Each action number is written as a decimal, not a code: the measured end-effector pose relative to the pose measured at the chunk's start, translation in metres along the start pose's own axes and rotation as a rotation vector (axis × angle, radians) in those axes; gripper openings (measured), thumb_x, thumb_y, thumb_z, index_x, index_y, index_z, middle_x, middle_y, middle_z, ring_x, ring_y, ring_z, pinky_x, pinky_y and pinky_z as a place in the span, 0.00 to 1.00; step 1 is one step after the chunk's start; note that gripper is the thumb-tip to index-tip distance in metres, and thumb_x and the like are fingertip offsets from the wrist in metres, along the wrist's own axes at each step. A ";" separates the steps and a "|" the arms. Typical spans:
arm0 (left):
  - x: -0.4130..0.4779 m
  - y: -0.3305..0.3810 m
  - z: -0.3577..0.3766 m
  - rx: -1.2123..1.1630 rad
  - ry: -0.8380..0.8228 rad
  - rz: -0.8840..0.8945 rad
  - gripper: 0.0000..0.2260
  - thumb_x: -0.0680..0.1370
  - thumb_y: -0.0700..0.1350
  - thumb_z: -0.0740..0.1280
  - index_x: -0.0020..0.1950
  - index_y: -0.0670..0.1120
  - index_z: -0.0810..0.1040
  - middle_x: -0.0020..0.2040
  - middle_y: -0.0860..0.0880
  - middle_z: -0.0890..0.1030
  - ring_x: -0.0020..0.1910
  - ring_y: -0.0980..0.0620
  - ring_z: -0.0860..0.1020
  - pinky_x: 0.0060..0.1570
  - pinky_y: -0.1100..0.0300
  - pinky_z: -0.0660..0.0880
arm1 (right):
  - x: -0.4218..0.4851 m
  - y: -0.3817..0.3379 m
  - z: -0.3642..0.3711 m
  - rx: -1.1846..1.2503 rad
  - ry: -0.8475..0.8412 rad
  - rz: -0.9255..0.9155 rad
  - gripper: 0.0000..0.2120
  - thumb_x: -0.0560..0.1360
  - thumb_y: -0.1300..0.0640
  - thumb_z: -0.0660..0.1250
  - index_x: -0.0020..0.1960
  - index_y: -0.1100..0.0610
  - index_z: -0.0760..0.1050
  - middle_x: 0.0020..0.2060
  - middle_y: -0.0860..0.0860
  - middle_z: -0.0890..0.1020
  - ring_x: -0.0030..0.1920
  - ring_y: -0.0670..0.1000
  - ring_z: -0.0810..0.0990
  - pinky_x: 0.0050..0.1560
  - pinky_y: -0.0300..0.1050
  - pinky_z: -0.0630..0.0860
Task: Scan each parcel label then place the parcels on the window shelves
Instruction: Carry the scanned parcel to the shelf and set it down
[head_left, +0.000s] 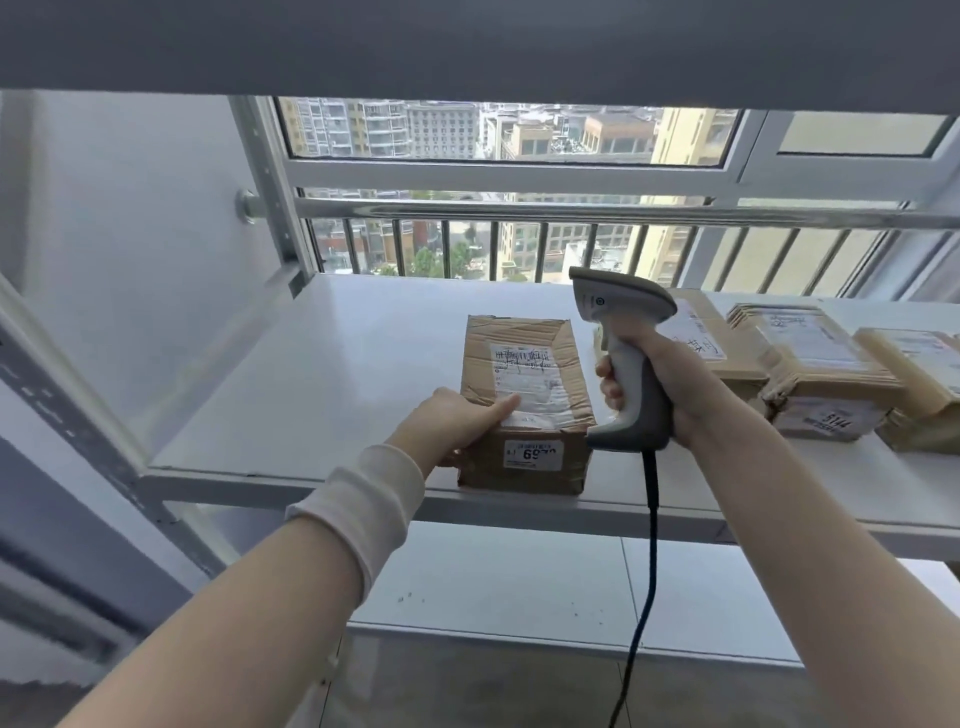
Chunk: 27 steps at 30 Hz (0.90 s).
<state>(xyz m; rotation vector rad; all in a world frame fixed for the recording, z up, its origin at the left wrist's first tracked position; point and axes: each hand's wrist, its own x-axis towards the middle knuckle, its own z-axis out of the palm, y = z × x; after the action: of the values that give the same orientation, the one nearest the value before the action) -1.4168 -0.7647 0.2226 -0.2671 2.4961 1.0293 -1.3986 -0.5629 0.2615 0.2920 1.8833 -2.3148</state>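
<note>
A brown cardboard parcel (530, 364) with a white label on top and a numbered sticker on its front lies near the front edge of the white window shelf (322, 374). My left hand (457, 423) grips its near left corner, thumb lying on the top label. My right hand (660, 384) holds a white and grey barcode scanner (618, 322) by its handle, just right of the parcel, its head raised above the box. A black cable hangs down from the scanner.
Three more cardboard parcels (815, 374) sit in a row on the right of the same shelf. A lower shelf (519, 587) lies beneath. A metal upright (270, 187) stands at the left, the barred window (493, 244) behind, another shelf overhead.
</note>
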 end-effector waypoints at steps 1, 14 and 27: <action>-0.001 0.000 0.001 0.179 0.076 0.011 0.44 0.68 0.74 0.59 0.70 0.41 0.63 0.60 0.43 0.76 0.55 0.43 0.79 0.52 0.51 0.78 | 0.001 0.001 0.001 0.001 -0.004 0.003 0.10 0.77 0.53 0.63 0.44 0.60 0.71 0.27 0.53 0.77 0.23 0.49 0.72 0.24 0.38 0.71; -0.002 -0.010 0.021 0.674 0.246 0.756 0.43 0.69 0.66 0.66 0.77 0.51 0.53 0.78 0.47 0.52 0.78 0.46 0.47 0.75 0.51 0.43 | 0.001 -0.002 -0.014 0.014 0.015 0.012 0.10 0.77 0.53 0.63 0.43 0.60 0.72 0.28 0.54 0.77 0.23 0.49 0.73 0.23 0.39 0.71; 0.047 0.011 0.018 0.725 0.297 0.709 0.34 0.74 0.60 0.66 0.75 0.57 0.56 0.78 0.53 0.53 0.77 0.53 0.49 0.74 0.54 0.41 | 0.015 -0.004 -0.028 0.016 0.062 0.016 0.12 0.77 0.50 0.64 0.43 0.59 0.72 0.27 0.52 0.77 0.23 0.48 0.73 0.24 0.38 0.71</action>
<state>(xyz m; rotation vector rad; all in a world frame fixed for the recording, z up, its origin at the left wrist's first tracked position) -1.4573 -0.7448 0.1970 0.7785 3.1097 0.2169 -1.4121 -0.5343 0.2564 0.3837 1.8842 -2.3380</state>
